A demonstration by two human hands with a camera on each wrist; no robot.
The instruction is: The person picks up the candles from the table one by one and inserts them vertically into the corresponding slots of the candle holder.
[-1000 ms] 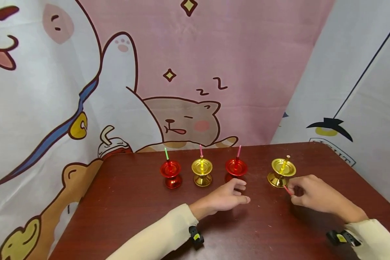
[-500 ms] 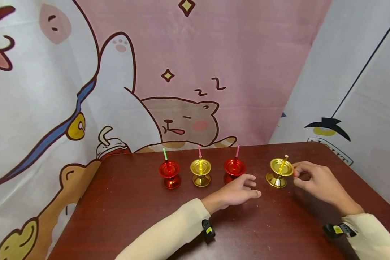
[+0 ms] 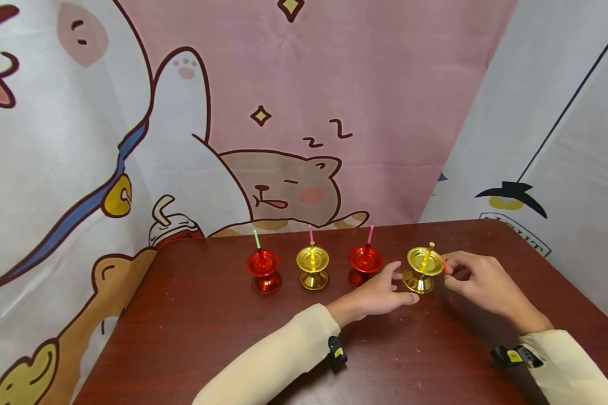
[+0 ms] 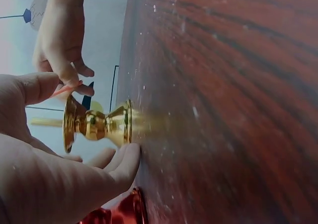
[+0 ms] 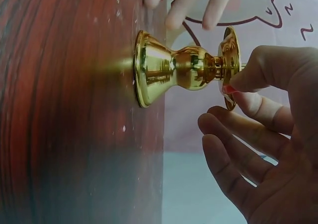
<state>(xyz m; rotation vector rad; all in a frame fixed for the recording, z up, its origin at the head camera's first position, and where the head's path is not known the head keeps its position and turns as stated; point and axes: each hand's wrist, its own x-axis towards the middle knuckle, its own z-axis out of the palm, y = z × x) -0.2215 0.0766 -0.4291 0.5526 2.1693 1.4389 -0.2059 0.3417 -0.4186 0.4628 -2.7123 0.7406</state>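
Note:
A gold candle holder (image 3: 418,284) stands upright on the table, a gold stem rising from its dish. On its right, my right hand (image 3: 481,281) pinches a thin red candle (image 4: 63,89) between thumb and index finger, right at the dish rim. Only the red end of that candle shows in the right wrist view; the rest is hidden by the fingers. My left hand (image 3: 380,291) is at the holder's left with fingers spread and relaxed. In the left wrist view its fingertips lie close by the gold base.
Left of the hands stand a red holder (image 3: 366,257) with a pink candle, a gold holder (image 3: 313,280) with a pink candle, and a red holder (image 3: 267,283) with a green candle. A cartoon-printed curtain (image 3: 395,112) hangs behind the brown table (image 3: 208,337).
My right hand has risen with the candle from before the holder's base to the dish's right side. The gold holder has since shifted left. My left hand has moved right, toward it.

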